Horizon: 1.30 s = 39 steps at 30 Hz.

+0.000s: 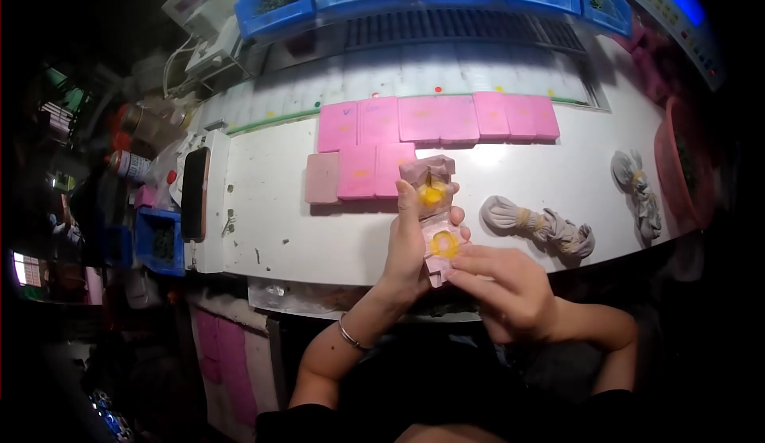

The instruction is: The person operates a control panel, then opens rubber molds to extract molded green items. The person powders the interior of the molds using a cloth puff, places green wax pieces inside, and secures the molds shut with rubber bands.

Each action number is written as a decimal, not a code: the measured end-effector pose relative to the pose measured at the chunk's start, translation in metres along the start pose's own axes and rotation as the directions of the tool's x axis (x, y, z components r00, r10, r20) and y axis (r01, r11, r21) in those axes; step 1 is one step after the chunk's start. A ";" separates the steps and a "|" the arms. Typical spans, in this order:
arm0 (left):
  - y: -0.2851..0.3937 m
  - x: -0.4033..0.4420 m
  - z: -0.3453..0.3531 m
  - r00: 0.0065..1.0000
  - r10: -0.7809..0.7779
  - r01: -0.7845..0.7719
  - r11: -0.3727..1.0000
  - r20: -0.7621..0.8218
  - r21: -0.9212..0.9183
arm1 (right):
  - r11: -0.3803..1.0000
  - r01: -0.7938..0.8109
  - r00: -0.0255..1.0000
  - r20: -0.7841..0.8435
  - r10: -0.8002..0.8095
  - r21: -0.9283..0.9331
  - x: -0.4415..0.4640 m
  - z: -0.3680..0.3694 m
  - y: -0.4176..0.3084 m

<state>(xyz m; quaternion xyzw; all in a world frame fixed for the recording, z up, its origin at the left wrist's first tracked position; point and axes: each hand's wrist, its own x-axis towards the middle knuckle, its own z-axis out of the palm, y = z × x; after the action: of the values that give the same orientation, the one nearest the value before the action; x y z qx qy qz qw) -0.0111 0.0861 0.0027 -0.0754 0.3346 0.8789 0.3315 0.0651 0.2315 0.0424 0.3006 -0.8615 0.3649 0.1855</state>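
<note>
- The left grip (408, 248) is closed around an opened pink block (437, 221), thumb on one side and fingertips showing at the other.
- The right grip (514, 284) is narrow, fingertips touching the block's lower part.
- Opening looks done: the two parts lie spread, a yellow piece (431, 196) in the upper one and a yellow ring (433, 245) on the lower. Whether anything has come free I cannot tell.
- Just beyond and left of the grips, a short row of pink blocks (356, 174) rests on the white surface (263, 244); the held block partly hides its right end.
- Behind that, a longer row (418, 118) looks closed, so probably unworked.
- Right of the grips lie two tied cloth bundles (542, 224), the nearer one leaving little room to that side.
- Well left is a phone (194, 196); far right, a pink basket (676, 136).
- Farthest ahead stand blue bins (271, 19) holding greenish pieces.
</note>
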 end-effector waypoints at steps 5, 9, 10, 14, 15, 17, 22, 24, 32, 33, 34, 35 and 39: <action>0.002 0.003 0.001 0.995 0.021 -0.005 0.986 -0.095 0.166 | 0.870 -0.244 0.948 0.083 0.306 -0.428 -0.019 -0.024 0.028; -0.006 0.004 0.004 0.990 0.052 -0.009 0.953 -0.133 0.304 | 0.816 -0.089 0.942 0.217 0.255 -0.571 -0.043 -0.025 0.055; -0.009 0.005 0.006 0.989 0.064 -0.018 0.947 -0.131 0.322 | 0.855 -0.148 0.931 0.222 0.290 -0.496 -0.039 -0.030 0.053; -0.014 0.010 0.015 0.988 0.049 0.001 0.949 -0.149 0.316 | 0.917 -0.169 0.984 -0.009 0.177 -0.361 -0.019 -0.038 0.048; -0.017 0.011 0.020 0.987 0.071 -0.016 0.936 -0.143 0.352 | 0.917 -0.168 0.984 -0.011 0.176 -0.362 -0.015 -0.034 0.048; -0.019 0.015 0.028 0.987 0.089 -0.032 0.920 -0.131 0.390 | 0.904 -0.061 0.997 0.017 0.076 -0.423 -0.010 -0.018 0.053; -0.022 0.021 0.036 0.992 0.071 -0.011 0.866 -0.103 0.500 | 0.918 -0.090 0.986 0.097 0.137 -0.386 -0.011 -0.036 0.060; -0.024 0.025 0.038 0.992 0.067 -0.007 0.869 -0.103 0.495 | 0.946 -0.225 0.970 0.036 0.240 -0.235 -0.011 -0.045 0.061; -0.027 0.037 0.045 0.992 -0.046 0.102 0.851 -0.120 0.514 | 0.956 -0.231 0.946 0.187 0.264 -0.183 -0.010 -0.055 0.072; -0.027 0.039 0.044 0.991 -0.059 0.112 0.863 -0.121 0.492 | 0.948 -0.230 0.960 0.108 0.258 -0.219 -0.011 -0.058 0.073; -0.025 0.041 0.044 0.991 -0.051 0.106 0.866 -0.124 0.488 | 0.940 -0.227 0.970 0.030 0.242 -0.256 -0.010 -0.060 0.075; -0.024 0.044 0.043 0.986 -0.095 0.144 0.893 -0.134 0.426 | 0.943 -0.217 0.972 0.037 0.233 -0.253 -0.011 -0.060 0.078; -0.025 0.048 0.058 0.978 -0.156 0.190 0.937 -0.138 0.293 | 0.831 0.055 0.998 0.067 -0.022 -0.554 -0.021 -0.047 0.085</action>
<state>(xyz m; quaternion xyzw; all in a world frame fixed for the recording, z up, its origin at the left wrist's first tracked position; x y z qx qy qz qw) -0.0264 0.1627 0.0166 -0.1020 0.4764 0.7785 0.3958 0.0298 0.3216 0.0182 0.2616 -0.9290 0.0866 0.2470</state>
